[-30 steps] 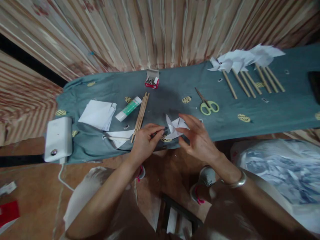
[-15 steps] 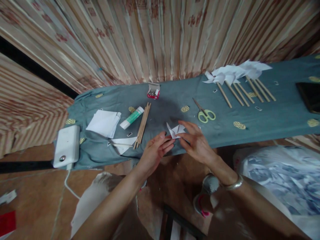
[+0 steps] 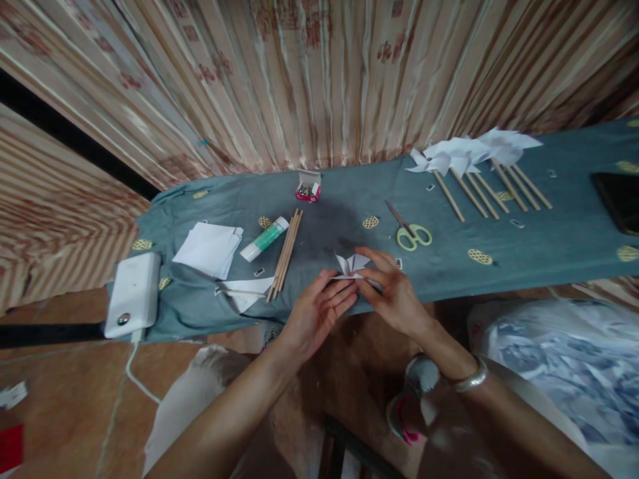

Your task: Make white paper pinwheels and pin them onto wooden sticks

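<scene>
The small red box (image 3: 308, 197) is the landmark for all positions; near and far are taken from the person's side. Its lid flap stands open at the far side, and it contains a heap of small metallic pins (image 3: 305, 190).

The workpiece, a folded white paper (image 3: 355, 262), is held on the near side of the box, somewhat to its right, at the near edge of the cloth-covered table (image 3: 449, 266). The right hand (image 3: 399, 299) grips the paper between thumb and fingers. The left hand (image 3: 315, 314) is palm up, fingers extended and not closed; its fingertips meet the paper's lower edge. Whether a pin is between them cannot be seen.

Left of the box and nearer lie a white-and-green glue stick (image 3: 264, 239) and, farther left, a stack of white paper squares (image 3: 204, 247). A bundle of wooden sticks (image 3: 286, 256) lies just to the near side of the box, slightly left. Scissors (image 3: 412, 234) with green handles lie to its right and nearer. Paper pinwheels (image 3: 474, 153) on sticks lie well to its right.

A large translucent bag (image 3: 480, 317), right of the box and beyond the table's near edge, contains white and blue material; its exact nature cannot be told.
</scene>
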A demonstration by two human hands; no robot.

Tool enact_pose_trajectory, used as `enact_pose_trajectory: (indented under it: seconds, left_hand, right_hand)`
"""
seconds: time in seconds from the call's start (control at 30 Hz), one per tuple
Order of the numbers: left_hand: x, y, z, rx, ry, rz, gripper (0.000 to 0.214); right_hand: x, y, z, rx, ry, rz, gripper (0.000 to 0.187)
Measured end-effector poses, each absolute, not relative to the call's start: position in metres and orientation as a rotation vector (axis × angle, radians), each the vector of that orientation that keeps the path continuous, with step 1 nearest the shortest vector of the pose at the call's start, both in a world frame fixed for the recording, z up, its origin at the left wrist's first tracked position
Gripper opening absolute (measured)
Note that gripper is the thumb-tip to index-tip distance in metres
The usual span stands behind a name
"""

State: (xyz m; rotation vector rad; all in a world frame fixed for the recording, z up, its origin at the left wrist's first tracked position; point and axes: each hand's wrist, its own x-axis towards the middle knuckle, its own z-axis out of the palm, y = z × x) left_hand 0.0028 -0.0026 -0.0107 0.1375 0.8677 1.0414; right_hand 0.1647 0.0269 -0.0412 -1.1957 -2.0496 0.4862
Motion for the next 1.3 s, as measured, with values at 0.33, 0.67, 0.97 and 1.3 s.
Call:
enact_pose_trajectory:
  seconds: [0.33, 0.67, 0.97, 1.3]
  left_hand:
    - [0.001, 0.006, -0.001, 0.372, 0.954, 1.205, 0.035]
    - [-0.003, 0.016, 0.0, 0.415, 0.955, 1.331, 0.041]
    - [-0.006, 0.021, 0.006, 0.415, 0.918, 1.359, 0.045]
    - [-0.008, 0.027, 0.016, 0.438, 0.936, 1.39, 0.035]
  right_hand:
    - [0.149, 0.011, -0.016, -1.036, -2.16, 0.152, 0.033]
    - [0.13, 0.006, 0.002, -0.999, -2.135, 0.029, 0.035]
    - [0.124, 0.005, 0.011, -1.043, -2.143, -0.009, 0.036]
    - [0.122, 0.007, 0.034, -1.047, -2.157, -0.105, 0.044]
